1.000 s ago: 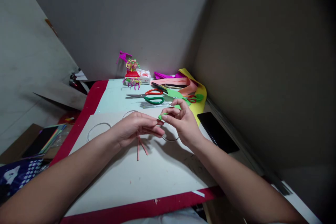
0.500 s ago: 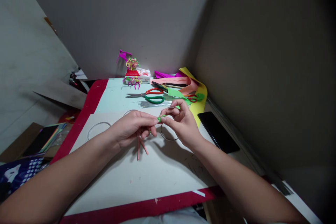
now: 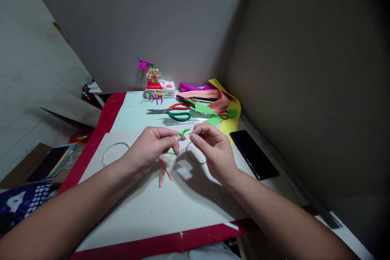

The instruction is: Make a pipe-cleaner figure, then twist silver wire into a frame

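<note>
My left hand (image 3: 157, 146) pinches a small green knotted strip (image 3: 184, 132), its tip pointing to the right. Just across a short gap, my right hand (image 3: 215, 146) has thumb and forefinger pressed together. Something tiny and pale pokes out at its fingertips, too small to name. Under my left hand, a short piece of green (image 3: 172, 153) shows beside narrow salmon strips (image 3: 164, 170) that lie on the white board (image 3: 137, 219). A thin wire ring (image 3: 195, 161) lies below my right hand, and another wire ring (image 3: 103, 154) is left of my left hand.
Behind my hands lie scissors (image 3: 179, 116) with red and green handles and thin wires (image 3: 170, 122). Farther back are a tissue box (image 3: 167, 90), colourful bent figures (image 3: 152, 75), and salmon, yellow (image 3: 234, 105) and green strips. A black phone (image 3: 254, 154) lies right.
My right hand has drawn away to the right from the green knotted strip, and its fingers have folded in. More of the strip shows in my left hand, which stays nearly in place.
</note>
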The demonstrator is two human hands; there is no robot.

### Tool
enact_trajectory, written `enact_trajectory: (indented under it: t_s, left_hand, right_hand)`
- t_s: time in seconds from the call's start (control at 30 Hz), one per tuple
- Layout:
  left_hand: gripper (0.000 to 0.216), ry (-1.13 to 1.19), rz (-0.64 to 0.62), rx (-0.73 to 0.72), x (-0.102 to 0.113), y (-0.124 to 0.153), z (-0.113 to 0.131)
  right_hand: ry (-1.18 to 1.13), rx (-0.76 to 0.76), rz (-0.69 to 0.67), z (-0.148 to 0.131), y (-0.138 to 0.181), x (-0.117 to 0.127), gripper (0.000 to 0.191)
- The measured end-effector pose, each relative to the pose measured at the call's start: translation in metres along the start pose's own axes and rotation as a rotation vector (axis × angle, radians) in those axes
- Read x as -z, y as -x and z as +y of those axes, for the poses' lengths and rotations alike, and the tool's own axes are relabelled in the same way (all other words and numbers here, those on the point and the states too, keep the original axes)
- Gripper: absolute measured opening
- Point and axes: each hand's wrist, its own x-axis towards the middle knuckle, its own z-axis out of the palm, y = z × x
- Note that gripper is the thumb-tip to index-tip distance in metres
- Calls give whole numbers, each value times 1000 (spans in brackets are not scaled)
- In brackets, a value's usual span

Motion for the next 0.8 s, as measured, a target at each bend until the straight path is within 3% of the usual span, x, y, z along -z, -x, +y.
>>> enact_trajectory:
  t_s: [0.13, 0.27, 0.53, 0.67, 0.8]
  left_hand:
    - [16, -89, 80, -72, -5, 4, 2]
    - [14, -132, 139, -129, -12, 6, 4]
    - [12, -254, 269, -228, -20, 10, -1]
    - [18, -287, 288, -207, -24, 12, -9]
    - [16, -393, 371, -372, -26, 10, -17]
  right_hand:
    - [-184, -214, -27, 5, 5, -8, 8]
    - [-277, -325, -21, 7, 6, -10, 8]
    - [-266, -287, 17, 7, 5, -11, 7]
    - [-239, -266, 31, 5, 6, -11, 7]
    - [-196, -273, 56, 5, 5, -11, 9]
